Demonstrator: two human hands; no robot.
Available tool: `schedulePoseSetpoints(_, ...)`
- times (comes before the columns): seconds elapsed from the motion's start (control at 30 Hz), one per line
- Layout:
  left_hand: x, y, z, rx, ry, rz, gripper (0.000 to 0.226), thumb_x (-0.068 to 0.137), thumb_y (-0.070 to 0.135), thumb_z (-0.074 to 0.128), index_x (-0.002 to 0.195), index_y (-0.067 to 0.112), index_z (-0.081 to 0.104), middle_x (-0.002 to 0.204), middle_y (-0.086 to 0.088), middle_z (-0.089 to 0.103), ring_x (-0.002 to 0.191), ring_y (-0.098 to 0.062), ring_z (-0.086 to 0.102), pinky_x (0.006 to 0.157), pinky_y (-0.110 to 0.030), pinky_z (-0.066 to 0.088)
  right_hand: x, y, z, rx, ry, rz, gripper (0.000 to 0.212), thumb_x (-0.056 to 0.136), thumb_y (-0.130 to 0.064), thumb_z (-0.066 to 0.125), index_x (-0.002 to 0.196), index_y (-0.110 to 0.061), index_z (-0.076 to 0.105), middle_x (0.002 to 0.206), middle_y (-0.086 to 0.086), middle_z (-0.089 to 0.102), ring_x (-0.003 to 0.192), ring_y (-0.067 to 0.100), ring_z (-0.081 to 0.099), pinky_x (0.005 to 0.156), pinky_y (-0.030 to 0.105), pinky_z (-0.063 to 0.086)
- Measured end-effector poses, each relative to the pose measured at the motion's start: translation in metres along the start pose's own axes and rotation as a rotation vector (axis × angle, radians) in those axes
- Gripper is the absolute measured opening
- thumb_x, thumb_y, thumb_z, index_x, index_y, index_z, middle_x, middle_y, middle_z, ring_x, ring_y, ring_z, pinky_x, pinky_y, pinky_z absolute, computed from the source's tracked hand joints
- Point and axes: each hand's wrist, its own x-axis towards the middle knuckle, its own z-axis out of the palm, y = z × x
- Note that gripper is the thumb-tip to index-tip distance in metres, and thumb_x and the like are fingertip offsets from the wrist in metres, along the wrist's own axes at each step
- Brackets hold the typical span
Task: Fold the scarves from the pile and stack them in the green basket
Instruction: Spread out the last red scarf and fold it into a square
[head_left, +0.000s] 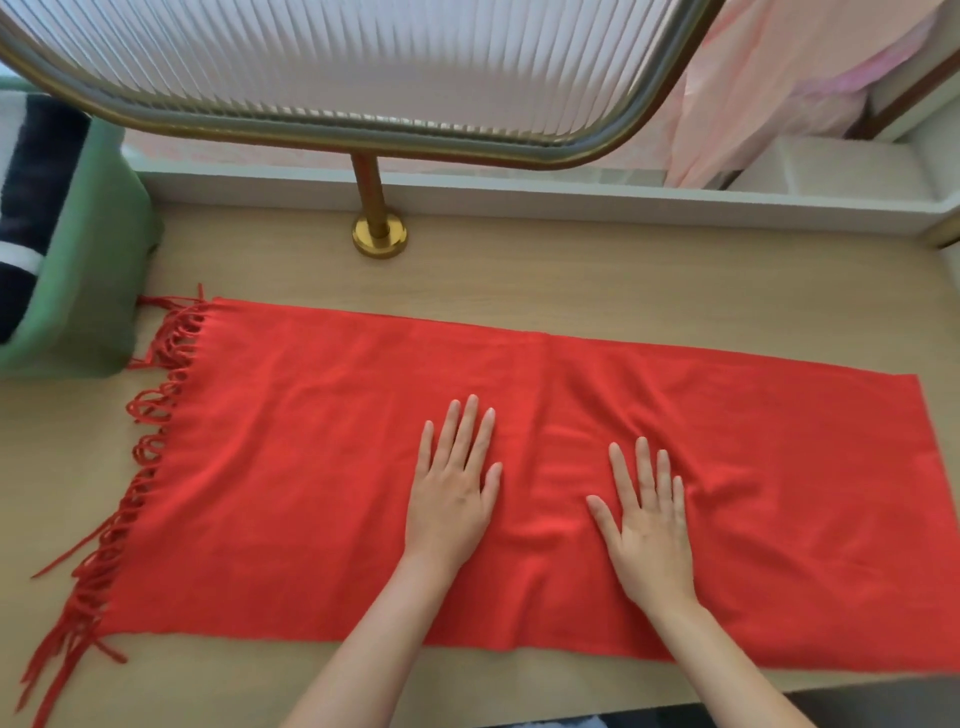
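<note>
Both hands, left (451, 499) and right (649, 525), press flat with straight fingers on the red scarf (291, 467). Ripples near the right hand could get folded in. The fringe (150, 447) may tangle.

A red fringed scarf (311, 467) is spread flat; a green basket (88, 291) is set at its ten o'clock.

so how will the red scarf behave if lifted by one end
Probably floppy: the red scarf lies flat with soft wrinkles, so it would likely sag and drape. Its fringe lies in tangled loops, so strands may dangle or snag. It looks light and may slide on the smooth wooden table if pushed.
</note>
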Motion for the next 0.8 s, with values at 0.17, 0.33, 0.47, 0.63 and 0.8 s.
schedulePoseSetpoints(0.17, 0.000, 0.000, 0.001, 0.012, 0.016, 0.004, 0.058, 0.098, 0.038, 0.032, 0.152, 0.020, 0.024, 0.161, -0.001, 0.014, 0.149, -0.017, 0.008, 0.119, -0.044, 0.013, 0.005, 0.058, -0.007, 0.023, 0.033, 0.189, 0.076, 0.090, -0.070, 0.001, 0.153, -0.027, 0.007, 0.161, 0.002, -0.001, 0.148, 0.024, 0.002, 0.120, 0.041, 0.003)
schedulePoseSetpoints(0.33, 0.002, 0.006, 0.003, 0.028, 0.026, -0.018, 0.057, 0.097, 0.038, 0.030, 0.150, 0.017, 0.030, 0.160, -0.004, 0.019, 0.148, -0.021, 0.013, 0.118, -0.046, 0.011, 0.018, 0.050, -0.026, 0.122, 0.112, 0.200, 0.074, 0.093, -0.061, 0.007, 0.153, -0.019, 0.008, 0.161, 0.000, -0.001, 0.148, 0.017, -0.006, 0.121, 0.038, -0.001)
schedulePoseSetpoints(0.47, 0.018, 0.026, 0.002, 0.004, 0.043, -0.070, 0.057, 0.098, 0.038, 0.029, 0.150, 0.015, 0.030, 0.159, -0.009, 0.021, 0.148, -0.021, 0.012, 0.118, -0.047, 0.006, 0.048, -0.003, -0.030, 0.157, 0.142, -0.036, 0.066, 0.097, -0.053, 0.017, 0.153, -0.017, 0.014, 0.160, 0.001, 0.004, 0.148, 0.019, -0.001, 0.119, 0.033, -0.003)
schedulePoseSetpoints(0.63, 0.031, 0.046, 0.012, 0.037, 0.027, -0.038, 0.058, 0.098, 0.038, 0.027, 0.152, 0.018, 0.025, 0.161, -0.004, 0.015, 0.149, -0.019, 0.010, 0.119, -0.049, 0.009, 0.086, -0.016, -0.020, 0.109, 0.038, -0.186, 0.068, 0.094, -0.057, 0.011, 0.153, -0.024, 0.008, 0.160, -0.002, -0.001, 0.147, 0.016, -0.006, 0.119, 0.033, -0.005)
schedulePoseSetpoints(0.8, 0.029, 0.045, 0.014, 0.062, 0.041, -0.051, 0.058, 0.098, 0.038, 0.027, 0.153, 0.019, 0.022, 0.161, -0.003, 0.013, 0.149, -0.018, 0.010, 0.119, -0.049, 0.009, 0.122, 0.037, -0.040, 0.178, 0.118, -0.026, 0.070, 0.092, -0.052, 0.013, 0.151, -0.014, 0.023, 0.158, 0.007, 0.020, 0.146, 0.025, 0.016, 0.118, 0.035, 0.007)
